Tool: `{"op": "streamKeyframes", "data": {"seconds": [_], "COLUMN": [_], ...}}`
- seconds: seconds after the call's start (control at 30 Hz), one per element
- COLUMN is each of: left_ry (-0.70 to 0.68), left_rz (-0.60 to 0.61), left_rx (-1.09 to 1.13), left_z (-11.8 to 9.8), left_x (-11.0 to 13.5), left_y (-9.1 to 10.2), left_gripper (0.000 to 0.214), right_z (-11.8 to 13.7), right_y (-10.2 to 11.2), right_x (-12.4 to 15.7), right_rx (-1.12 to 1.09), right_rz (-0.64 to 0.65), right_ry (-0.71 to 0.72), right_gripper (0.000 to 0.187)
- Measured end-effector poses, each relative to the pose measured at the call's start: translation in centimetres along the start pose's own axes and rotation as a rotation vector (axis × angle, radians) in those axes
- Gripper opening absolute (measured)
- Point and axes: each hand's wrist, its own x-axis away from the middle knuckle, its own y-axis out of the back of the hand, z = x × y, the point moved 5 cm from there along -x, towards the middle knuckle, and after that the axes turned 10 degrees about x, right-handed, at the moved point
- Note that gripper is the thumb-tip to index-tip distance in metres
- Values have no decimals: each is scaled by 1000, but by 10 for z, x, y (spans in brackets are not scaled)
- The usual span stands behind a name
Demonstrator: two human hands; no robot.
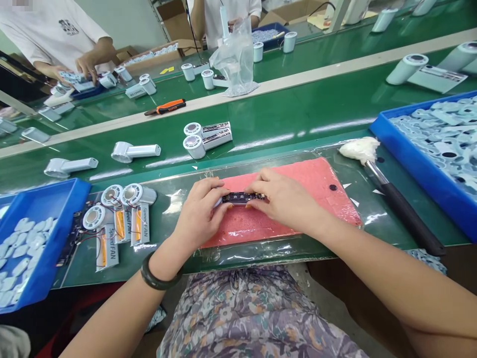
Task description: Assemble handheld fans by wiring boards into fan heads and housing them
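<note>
Looking down from my head camera, I have a small black circuit board [238,199] pinched between my two hands, right over the pink foam mat [316,189]. My left hand [199,214] is curled closed around the board's left end, and my right hand [283,199] is curled in on its right end, with the fingertips [257,185] bearing on it. The two hands nearly meet, and only the middle of the board shows between them. I can't tell whether the board touches the mat. A dark bangle [160,272] sits on my left wrist.

Left of the mat, near my left hand, lie round white fan heads [132,194] wired to orange batteries [119,223] and white "Speed FAN" cards [107,247]. Beyond them is a blue tray [55,238] of pale moulded parts. To the right of the mat lie a black-handled tool [402,209] and a white wad [359,149], with a second blue tray [417,159] beside them. Farther up the green belt [261,144] are white fan bodies [136,151] and orange-handled pliers [166,107]. Across the belt, a co-worker's hands [85,64] work on similar parts.
</note>
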Motion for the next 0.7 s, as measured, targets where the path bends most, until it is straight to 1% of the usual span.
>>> {"op": "streamKeyframes", "data": {"seconds": [0.1,0.2,0.33,0.4,0.5,0.6,0.7], "left_ry": [23,67,109,138,167,156,142], "left_rz": [6,70,174,210,249,291,349], "left_rx": [-7,2,3,-13,-42,-64,-79], "left_z": [-1,-1,-1,0,1,1,1], "left_x": [-3,-10,-19,-21,-23,-26,-29], "left_y": [1,3,7,8,7,6,6], "left_gripper": [13,11,9,11,13,14,15], "right_z": [-4,-8,-3,-1,-1,-6,-10], "right_y": [-1,-3,-4,-6,-10,-14,-16], "right_x": [-1,0,8,12,15,15,14], "right_rx": [-36,-75,-35,19,31,-41,-85], "right_rz": [17,13,-69,-127,-164,-153,-101], "right_ry": [-17,-16,31,31,1,-17,-48], "right_gripper": [17,21,30,29,18,17,22]}}
